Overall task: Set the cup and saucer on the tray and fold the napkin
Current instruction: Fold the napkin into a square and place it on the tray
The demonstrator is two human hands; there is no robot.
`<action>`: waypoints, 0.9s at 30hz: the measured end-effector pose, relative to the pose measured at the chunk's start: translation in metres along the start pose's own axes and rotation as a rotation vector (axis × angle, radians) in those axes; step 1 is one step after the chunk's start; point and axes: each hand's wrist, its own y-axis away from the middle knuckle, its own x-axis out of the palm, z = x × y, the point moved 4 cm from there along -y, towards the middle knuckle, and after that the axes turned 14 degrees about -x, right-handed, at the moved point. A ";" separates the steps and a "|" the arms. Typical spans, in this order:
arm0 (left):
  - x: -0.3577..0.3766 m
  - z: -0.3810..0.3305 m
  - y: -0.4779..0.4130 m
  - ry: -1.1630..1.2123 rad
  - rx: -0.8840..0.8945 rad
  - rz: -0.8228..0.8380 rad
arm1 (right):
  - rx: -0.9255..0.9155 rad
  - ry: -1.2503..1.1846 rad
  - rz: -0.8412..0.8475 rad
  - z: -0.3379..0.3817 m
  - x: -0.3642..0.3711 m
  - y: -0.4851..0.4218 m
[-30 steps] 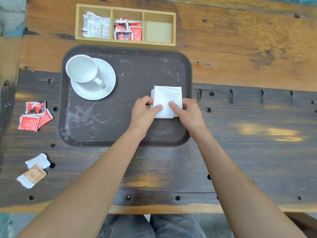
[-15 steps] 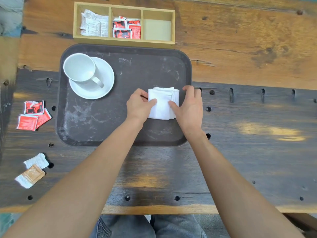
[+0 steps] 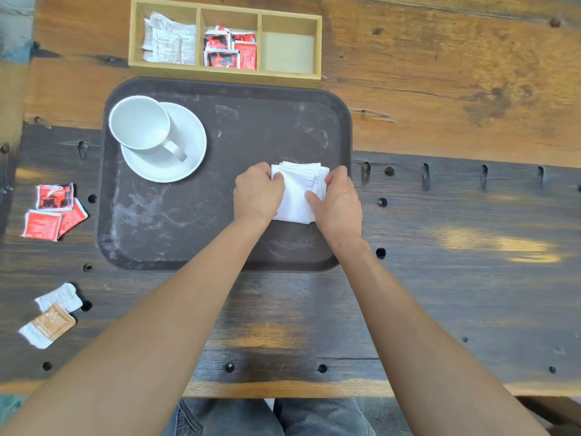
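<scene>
A dark brown tray (image 3: 220, 234) lies on the wooden table. At its far left corner a white cup (image 3: 140, 122) stands upright on a white saucer (image 3: 188, 146), handle pointing right and toward me. A folded white napkin (image 3: 298, 193) rests on the tray's right part, several layers showing at its far edge. My left hand (image 3: 257, 191) pinches the napkin's left edge. Gripping its right edge is my right hand (image 3: 341, 204), thumb lying on top of the fold.
A wooden three-compartment box (image 3: 226, 42) sits beyond the tray, holding white sachets, red sachets and one empty bay. Red sachets (image 3: 52, 212) lie left of the tray; a white and a brown sachet (image 3: 50, 316) lie nearer me. Peg holes dot the tabletop.
The napkin has shifted slightly left and been squared up. My hands moved from pressing its near corners to gripping its left and right sides.
</scene>
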 end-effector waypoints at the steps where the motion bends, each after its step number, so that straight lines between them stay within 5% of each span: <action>1: -0.002 -0.001 0.002 -0.039 0.054 -0.053 | 0.007 -0.024 -0.015 0.001 -0.001 -0.001; 10: 0.003 -0.006 0.009 0.128 0.086 -0.182 | 0.054 -0.247 -0.034 0.000 -0.004 0.001; 16: 0.005 -0.006 0.007 0.173 0.060 -0.199 | -0.022 -0.188 -0.066 -0.002 -0.013 -0.010; 27: -0.011 -0.036 -0.024 0.269 -0.051 -0.050 | -0.099 -0.111 -0.039 0.016 -0.032 -0.066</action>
